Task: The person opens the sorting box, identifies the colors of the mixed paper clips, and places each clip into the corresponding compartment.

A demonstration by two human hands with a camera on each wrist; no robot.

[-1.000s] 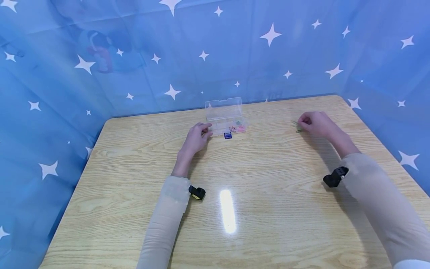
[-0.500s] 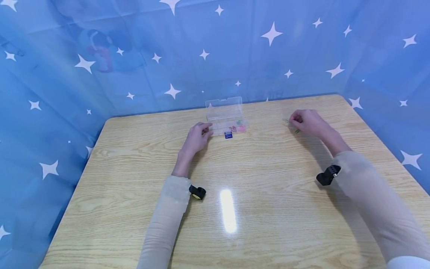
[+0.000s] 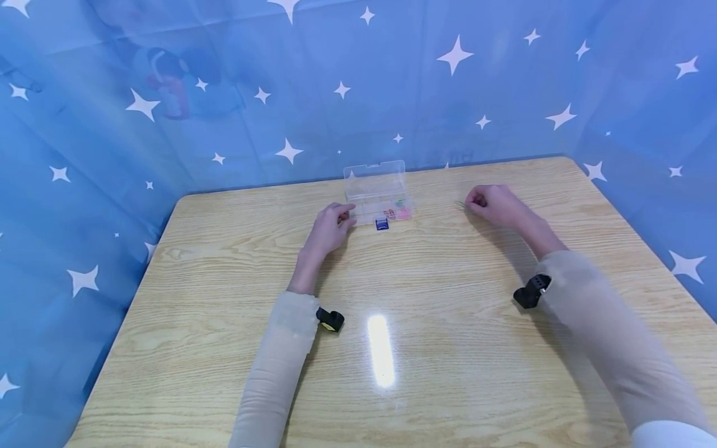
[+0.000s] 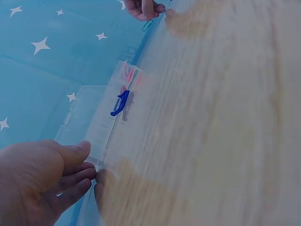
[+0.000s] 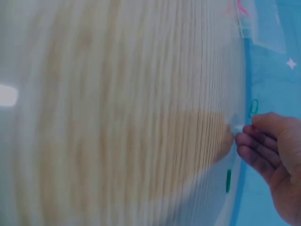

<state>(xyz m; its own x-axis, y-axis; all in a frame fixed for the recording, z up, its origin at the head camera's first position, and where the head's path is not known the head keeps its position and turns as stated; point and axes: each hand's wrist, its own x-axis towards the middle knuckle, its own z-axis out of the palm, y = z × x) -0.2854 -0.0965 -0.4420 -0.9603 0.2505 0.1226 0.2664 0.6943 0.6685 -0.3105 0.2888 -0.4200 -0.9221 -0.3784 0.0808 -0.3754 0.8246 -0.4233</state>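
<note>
I am steadying the clear plastic box [image 3: 379, 200] with my left hand [image 3: 328, 228], fingers lying loosely curled against its left end. Its lid is standing open at the back of the counter [image 3: 392, 323]. A few coloured paper clips [image 3: 399, 210] are already lying inside, and a blue clip [image 3: 382, 224] is sitting just in front of it. My right hand [image 3: 493, 204] is pinching a green paper clip [image 4: 147, 25] well to the right of the box. Judging by this, the sorting is partly done: this clip and the blue one are still outside.
</note>
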